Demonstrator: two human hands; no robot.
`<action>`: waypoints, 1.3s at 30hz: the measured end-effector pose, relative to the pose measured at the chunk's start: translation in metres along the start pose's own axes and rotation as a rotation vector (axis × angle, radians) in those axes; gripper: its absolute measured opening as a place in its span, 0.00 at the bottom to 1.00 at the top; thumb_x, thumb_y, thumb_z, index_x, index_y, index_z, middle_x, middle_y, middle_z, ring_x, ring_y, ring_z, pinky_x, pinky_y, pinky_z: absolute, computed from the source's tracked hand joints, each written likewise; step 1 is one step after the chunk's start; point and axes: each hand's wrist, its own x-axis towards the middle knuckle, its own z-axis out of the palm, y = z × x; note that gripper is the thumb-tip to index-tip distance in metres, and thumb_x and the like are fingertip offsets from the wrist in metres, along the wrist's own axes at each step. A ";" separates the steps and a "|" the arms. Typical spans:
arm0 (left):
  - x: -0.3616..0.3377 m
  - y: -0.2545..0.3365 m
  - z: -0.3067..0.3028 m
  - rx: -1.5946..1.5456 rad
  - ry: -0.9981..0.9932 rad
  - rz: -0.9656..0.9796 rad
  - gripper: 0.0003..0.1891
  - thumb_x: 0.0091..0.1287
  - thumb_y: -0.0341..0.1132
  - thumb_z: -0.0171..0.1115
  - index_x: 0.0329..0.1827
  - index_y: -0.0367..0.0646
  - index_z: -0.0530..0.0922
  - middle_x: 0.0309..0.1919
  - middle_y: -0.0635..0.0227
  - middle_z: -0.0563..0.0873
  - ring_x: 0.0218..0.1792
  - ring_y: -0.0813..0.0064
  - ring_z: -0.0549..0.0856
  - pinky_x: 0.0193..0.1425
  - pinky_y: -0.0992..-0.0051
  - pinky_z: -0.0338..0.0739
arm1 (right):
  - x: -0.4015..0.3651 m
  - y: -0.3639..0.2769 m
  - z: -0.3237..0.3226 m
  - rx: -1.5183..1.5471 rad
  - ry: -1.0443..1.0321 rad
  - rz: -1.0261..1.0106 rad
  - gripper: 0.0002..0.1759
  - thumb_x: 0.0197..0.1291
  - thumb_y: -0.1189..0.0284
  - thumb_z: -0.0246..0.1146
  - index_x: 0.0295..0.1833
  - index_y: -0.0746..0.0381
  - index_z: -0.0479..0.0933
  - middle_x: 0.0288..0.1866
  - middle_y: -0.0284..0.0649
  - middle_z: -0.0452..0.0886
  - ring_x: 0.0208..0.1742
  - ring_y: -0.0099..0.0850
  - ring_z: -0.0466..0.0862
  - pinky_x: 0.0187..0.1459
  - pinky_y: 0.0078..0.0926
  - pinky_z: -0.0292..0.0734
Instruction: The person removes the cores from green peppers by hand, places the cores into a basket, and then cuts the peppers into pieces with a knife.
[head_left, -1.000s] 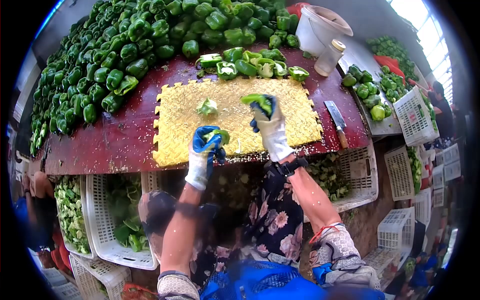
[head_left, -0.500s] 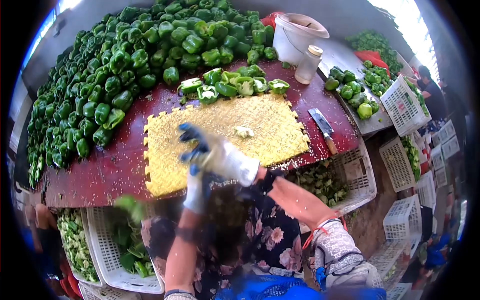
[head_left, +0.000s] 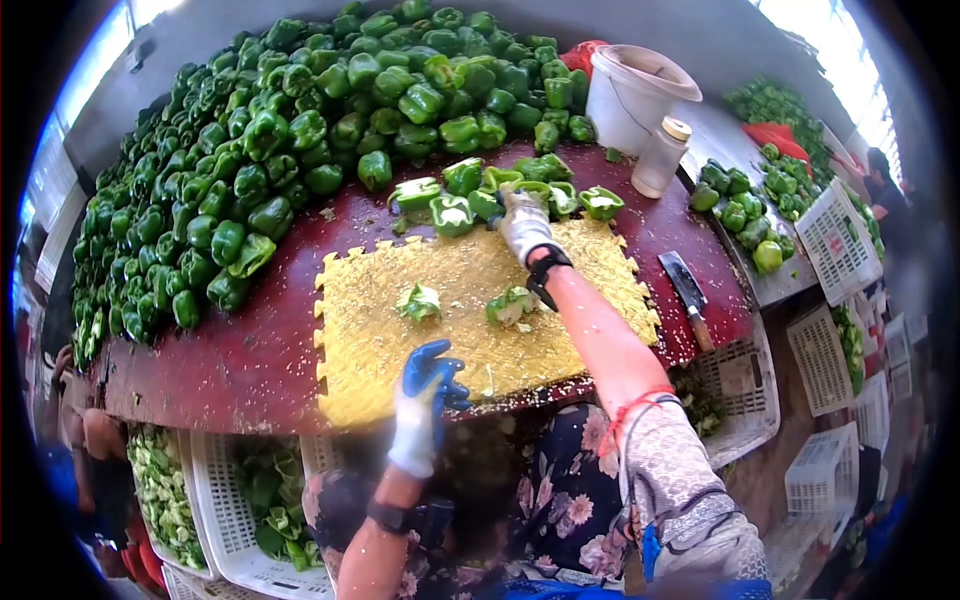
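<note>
My right hand (head_left: pixel 525 222), in a whitish glove, reaches into a row of cut green bell peppers (head_left: pixel 453 214) at the far edge of the yellow foam mat (head_left: pixel 375 350). Its fingers touch the peppers, but the fingertips are hidden, so its grip does not show. Near the mat's front edge, my left hand (head_left: pixel 428 395) is raised in a white and blue glove, fingers apart and holding nothing. Two green-and-white bell pepper cores lie on the mat, a left core (head_left: pixel 418 303) and a right core (head_left: pixel 511 306). Pale seeds are scattered around them.
A large heap of whole bell peppers (head_left: pixel 265 135) covers the back left of the dark red table (head_left: pixel 215 370). To the right are a knife (head_left: pixel 684 290), a clear jar (head_left: pixel 660 160) and a white bucket (head_left: pixel 630 105). A white crate (head_left: pixel 225 500) stands below the table's front edge.
My hands were close together over the mat; now the right has reached forward to the cut peppers. The left has opened apart from it. A blurred green piece at left is gone from the air.
</note>
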 end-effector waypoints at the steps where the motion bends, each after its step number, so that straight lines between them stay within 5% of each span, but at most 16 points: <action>1: 0.000 0.001 0.000 -0.010 -0.006 0.008 0.19 0.71 0.32 0.60 0.63 0.40 0.72 0.44 0.60 0.84 0.28 0.75 0.85 0.30 0.74 0.83 | -0.001 0.001 0.002 -0.036 0.034 0.006 0.27 0.55 0.64 0.70 0.60 0.59 0.76 0.57 0.52 0.80 0.61 0.49 0.78 0.61 0.41 0.73; 4: -0.003 -0.001 -0.001 -0.052 -0.016 0.001 0.19 0.70 0.32 0.61 0.63 0.40 0.72 0.44 0.61 0.84 0.29 0.75 0.85 0.30 0.74 0.84 | -0.017 0.024 0.009 0.113 0.013 -0.133 0.22 0.57 0.65 0.69 0.56 0.63 0.78 0.51 0.55 0.82 0.57 0.51 0.79 0.58 0.42 0.74; 5: -0.003 -0.003 -0.001 -0.076 -0.022 -0.002 0.19 0.70 0.32 0.61 0.63 0.40 0.72 0.44 0.61 0.84 0.29 0.75 0.86 0.30 0.74 0.84 | -0.033 0.009 -0.012 0.143 -0.082 -0.032 0.22 0.58 0.64 0.68 0.56 0.63 0.78 0.51 0.56 0.82 0.58 0.52 0.79 0.59 0.42 0.73; 8: -0.007 -0.006 0.002 -0.066 -0.031 -0.012 0.19 0.70 0.33 0.61 0.62 0.39 0.73 0.43 0.61 0.84 0.29 0.74 0.86 0.31 0.73 0.85 | -0.047 0.001 -0.029 0.175 -0.061 0.100 0.30 0.58 0.63 0.68 0.64 0.63 0.72 0.60 0.56 0.77 0.64 0.50 0.76 0.65 0.39 0.71; 13: -0.014 -0.010 0.002 -0.071 -0.081 0.000 0.19 0.70 0.32 0.61 0.62 0.39 0.73 0.44 0.61 0.85 0.30 0.75 0.86 0.32 0.74 0.85 | -0.021 0.004 -0.016 -0.039 0.000 0.022 0.39 0.51 0.61 0.74 0.68 0.60 0.68 0.65 0.52 0.74 0.67 0.50 0.73 0.68 0.41 0.67; 20: -0.009 -0.002 -0.005 -0.052 -0.038 -0.025 0.19 0.70 0.32 0.61 0.63 0.40 0.72 0.44 0.61 0.84 0.31 0.76 0.86 0.33 0.74 0.85 | 0.013 -0.008 0.010 -0.211 -0.086 0.028 0.39 0.50 0.60 0.75 0.69 0.51 0.69 0.65 0.50 0.75 0.67 0.50 0.73 0.68 0.43 0.67; 25: -0.007 0.000 -0.005 -0.092 -0.028 -0.049 0.20 0.70 0.32 0.61 0.63 0.40 0.72 0.44 0.61 0.84 0.31 0.75 0.85 0.33 0.72 0.85 | -0.012 -0.010 -0.010 -0.001 -0.136 0.071 0.41 0.55 0.65 0.73 0.74 0.53 0.64 0.71 0.52 0.68 0.74 0.47 0.66 0.76 0.40 0.59; 27: -0.006 0.000 -0.004 -0.095 0.002 -0.039 0.19 0.70 0.32 0.61 0.63 0.40 0.72 0.43 0.62 0.84 0.31 0.74 0.85 0.34 0.71 0.85 | -0.045 -0.033 -0.036 0.152 -0.056 0.102 0.41 0.54 0.60 0.73 0.72 0.53 0.64 0.71 0.56 0.67 0.71 0.52 0.69 0.73 0.44 0.65; 29: -0.004 -0.003 0.003 -0.096 0.022 0.012 0.23 0.70 0.34 0.62 0.67 0.43 0.68 0.48 0.61 0.82 0.35 0.73 0.85 0.37 0.70 0.85 | -0.085 -0.073 -0.072 0.195 -0.240 0.098 0.34 0.58 0.62 0.71 0.68 0.53 0.66 0.66 0.55 0.70 0.65 0.50 0.75 0.67 0.46 0.74; 32: -0.004 0.004 0.018 -0.044 0.063 0.121 0.37 0.72 0.42 0.62 0.79 0.55 0.51 0.61 0.60 0.73 0.48 0.67 0.83 0.44 0.67 0.85 | -0.149 -0.101 -0.072 -0.032 -0.158 -0.297 0.28 0.59 0.66 0.69 0.63 0.54 0.67 0.55 0.50 0.74 0.56 0.45 0.79 0.51 0.37 0.84; 34: 0.003 -0.006 0.008 -0.092 0.056 0.180 0.30 0.72 0.42 0.62 0.74 0.52 0.60 0.56 0.65 0.78 0.46 0.71 0.84 0.45 0.70 0.85 | -0.183 -0.105 -0.062 -0.312 -0.133 -0.572 0.30 0.57 0.70 0.69 0.65 0.59 0.66 0.56 0.49 0.74 0.56 0.43 0.79 0.52 0.35 0.81; 35: 0.007 -0.007 0.006 -0.093 0.083 0.207 0.27 0.72 0.42 0.62 0.72 0.52 0.63 0.54 0.66 0.80 0.45 0.72 0.84 0.44 0.71 0.85 | -0.193 -0.102 -0.059 0.075 -0.111 -0.639 0.28 0.59 0.73 0.67 0.65 0.61 0.69 0.58 0.47 0.77 0.58 0.40 0.79 0.55 0.33 0.80; 37: 0.006 -0.009 -0.005 -0.296 0.074 0.132 0.20 0.75 0.48 0.56 0.64 0.48 0.70 0.47 0.66 0.84 0.42 0.73 0.86 0.41 0.71 0.85 | -0.198 -0.098 -0.074 0.637 -0.303 -0.425 0.22 0.61 0.73 0.66 0.61 0.62 0.74 0.56 0.46 0.79 0.57 0.37 0.80 0.55 0.33 0.80; 38: 0.002 -0.006 -0.007 -0.271 0.050 0.120 0.21 0.75 0.49 0.55 0.63 0.47 0.71 0.46 0.66 0.84 0.41 0.71 0.86 0.40 0.70 0.85 | -0.187 -0.090 -0.077 0.708 -0.200 -0.375 0.21 0.63 0.69 0.67 0.60 0.63 0.76 0.54 0.48 0.81 0.41 0.35 0.86 0.39 0.26 0.89; 39: -0.001 -0.003 -0.007 -0.245 0.022 0.109 0.21 0.75 0.50 0.54 0.62 0.47 0.72 0.46 0.65 0.84 0.40 0.70 0.86 0.39 0.69 0.85 | -0.180 -0.086 -0.083 0.729 -0.130 -0.279 0.20 0.67 0.67 0.64 0.61 0.62 0.75 0.52 0.50 0.81 0.44 0.36 0.86 0.45 0.29 0.87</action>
